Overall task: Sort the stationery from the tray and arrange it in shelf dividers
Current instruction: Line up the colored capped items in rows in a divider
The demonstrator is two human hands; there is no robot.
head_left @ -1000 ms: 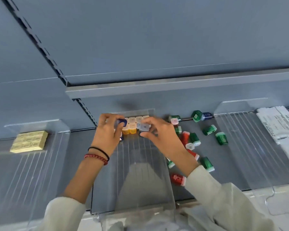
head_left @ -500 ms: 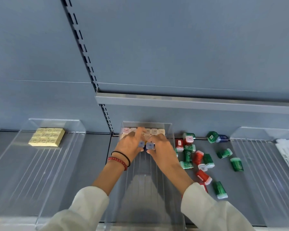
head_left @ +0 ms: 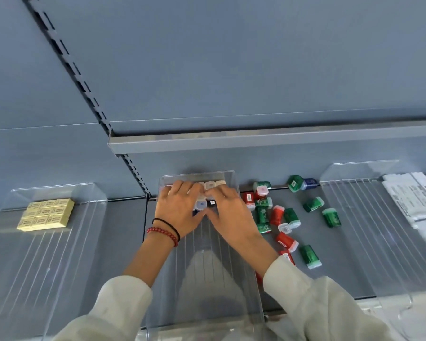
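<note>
A: Nearest, at six o'clock: two pale sleeves, forearms reaching up the clear middle divider [head_left: 207, 291], bare along its front half.

B: Off to the side?

A: From four round to two o'clock, loose green and red boxes [head_left: 290, 217] scattered on the shelf [head_left: 342, 254], mostly lying on their sides, not yet sorted.

B: And the hands?

A: Farther up, left hand [head_left: 180, 210] and right hand [head_left: 229, 212] side by side. Left fingers [head_left: 180, 187] spread and laid flat, right fingers [head_left: 221, 193] stretched forward, all resting on the small lidded boxes [head_left: 210, 185] packed at the divider's back end, toward twelve. Thumbs almost meeting beside a blue-lidded box [head_left: 201, 205]. No pinch visible; reads as pressing the row square.

B: Level with them?

A: Yellow blocks [head_left: 47, 214] at nine o'clock in the left divider [head_left: 47, 267]; white packets [head_left: 416, 200] at two o'clock beyond the right divider [head_left: 369, 230].

B: Handling?

A: Probably light, hard, smooth plastic, so apt to skid on acrylic and tip when nudged. Best pinched across the two flat sides, below the cap, never by the cap alone. Easier to slide several together than to lift singly.
</note>
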